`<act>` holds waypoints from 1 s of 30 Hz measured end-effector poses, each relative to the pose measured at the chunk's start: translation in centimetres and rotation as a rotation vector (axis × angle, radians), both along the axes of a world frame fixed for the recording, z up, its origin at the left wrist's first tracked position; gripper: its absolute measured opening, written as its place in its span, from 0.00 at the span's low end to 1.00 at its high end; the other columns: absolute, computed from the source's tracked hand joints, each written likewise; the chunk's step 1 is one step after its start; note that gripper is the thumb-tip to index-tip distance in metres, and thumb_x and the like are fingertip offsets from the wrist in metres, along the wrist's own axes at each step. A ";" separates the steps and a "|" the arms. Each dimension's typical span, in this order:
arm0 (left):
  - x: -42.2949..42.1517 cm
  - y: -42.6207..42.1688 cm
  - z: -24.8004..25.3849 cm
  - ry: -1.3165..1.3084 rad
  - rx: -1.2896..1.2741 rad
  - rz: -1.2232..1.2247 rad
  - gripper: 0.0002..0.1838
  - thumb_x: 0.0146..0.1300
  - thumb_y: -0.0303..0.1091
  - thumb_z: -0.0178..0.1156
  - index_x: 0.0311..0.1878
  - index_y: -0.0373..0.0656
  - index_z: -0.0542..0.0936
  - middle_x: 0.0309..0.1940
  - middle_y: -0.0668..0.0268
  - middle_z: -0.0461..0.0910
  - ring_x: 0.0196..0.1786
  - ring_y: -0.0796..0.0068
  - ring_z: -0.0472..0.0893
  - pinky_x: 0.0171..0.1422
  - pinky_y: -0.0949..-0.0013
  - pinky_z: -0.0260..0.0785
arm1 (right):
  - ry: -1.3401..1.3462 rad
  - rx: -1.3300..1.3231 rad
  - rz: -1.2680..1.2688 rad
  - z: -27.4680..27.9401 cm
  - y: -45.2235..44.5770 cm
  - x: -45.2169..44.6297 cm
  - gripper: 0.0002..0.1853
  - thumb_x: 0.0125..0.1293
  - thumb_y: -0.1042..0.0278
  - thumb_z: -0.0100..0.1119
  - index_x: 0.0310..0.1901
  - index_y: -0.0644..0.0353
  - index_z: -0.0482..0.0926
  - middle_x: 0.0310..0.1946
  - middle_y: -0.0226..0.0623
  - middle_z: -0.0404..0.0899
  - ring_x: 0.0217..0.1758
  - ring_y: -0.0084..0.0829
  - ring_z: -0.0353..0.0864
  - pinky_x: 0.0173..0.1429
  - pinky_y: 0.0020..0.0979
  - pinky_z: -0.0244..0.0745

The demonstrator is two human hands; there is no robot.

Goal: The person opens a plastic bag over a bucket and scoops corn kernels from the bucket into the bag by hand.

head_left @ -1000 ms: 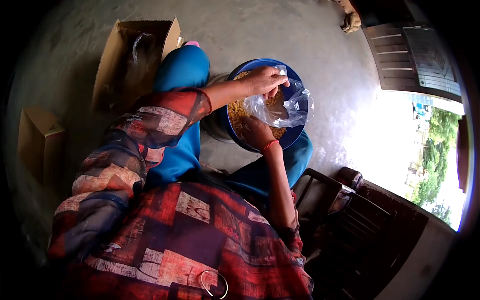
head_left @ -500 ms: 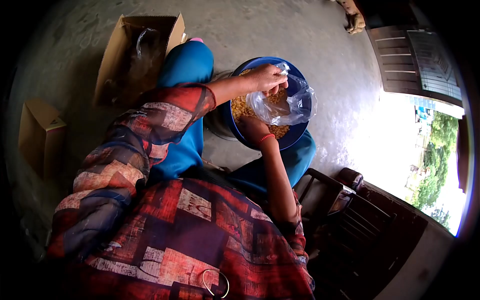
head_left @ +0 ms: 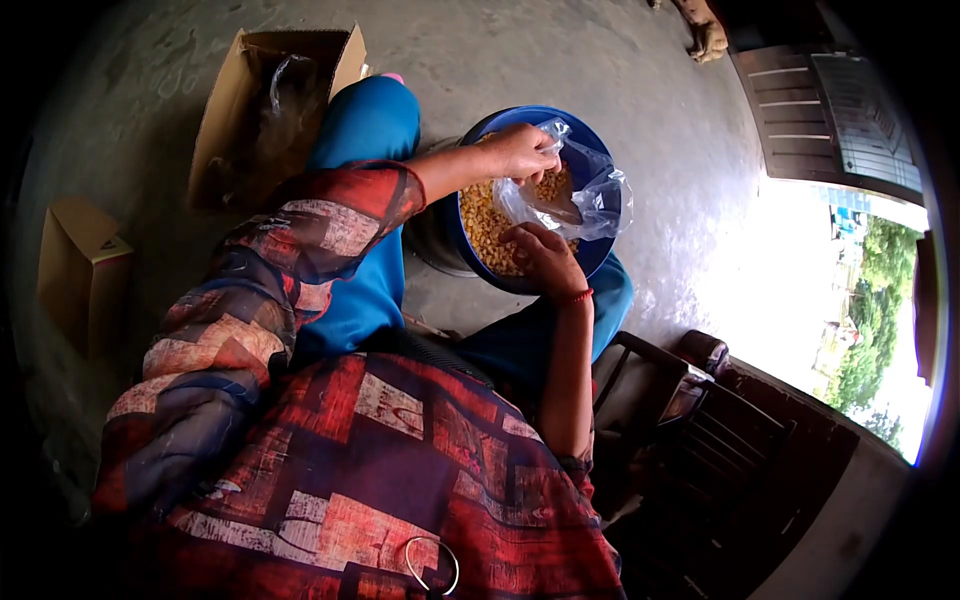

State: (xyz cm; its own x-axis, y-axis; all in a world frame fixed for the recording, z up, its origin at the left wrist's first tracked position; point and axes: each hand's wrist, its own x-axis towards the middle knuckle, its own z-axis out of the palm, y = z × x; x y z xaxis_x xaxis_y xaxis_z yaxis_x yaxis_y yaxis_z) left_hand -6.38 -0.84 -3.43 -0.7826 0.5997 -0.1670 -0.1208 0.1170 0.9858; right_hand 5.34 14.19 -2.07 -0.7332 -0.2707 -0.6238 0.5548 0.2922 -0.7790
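Note:
My left hand pinches the gathered edge of a clear plastic bag over a round blue tub. The bag sags across the far side of the tub, its mouth facing my right hand. Small golden-yellow pieces, like corn kernels or a fried snack, fill the tub. My right hand, with a red bracelet at the wrist, is just above the pieces beside the lower edge of the bag. Its fingers are curled in, and what they hold is hidden by the hand.
An open cardboard box with clear plastic inside stands at the upper left. A smaller carton is below it. My blue-clad knees flank the tub. A dark wooden chair is at the lower right, and an animal's paw rests at the top.
My right hand has risen out of the pieces and moved right, toward the bag. My left hand has shifted slightly left, still gripping the bag.

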 end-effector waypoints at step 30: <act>-0.5 -0.4 -1.2 0.210 -0.124 0.057 0.08 0.53 0.33 0.53 0.28 0.40 0.78 0.16 0.67 0.75 0.18 0.80 0.74 0.23 0.75 0.66 | 0.067 -0.472 -0.887 -7.2 5.8 -6.5 0.21 0.57 0.70 0.50 0.54 0.63 0.67 0.57 0.35 0.64 0.58 0.31 0.64 0.57 0.33 0.63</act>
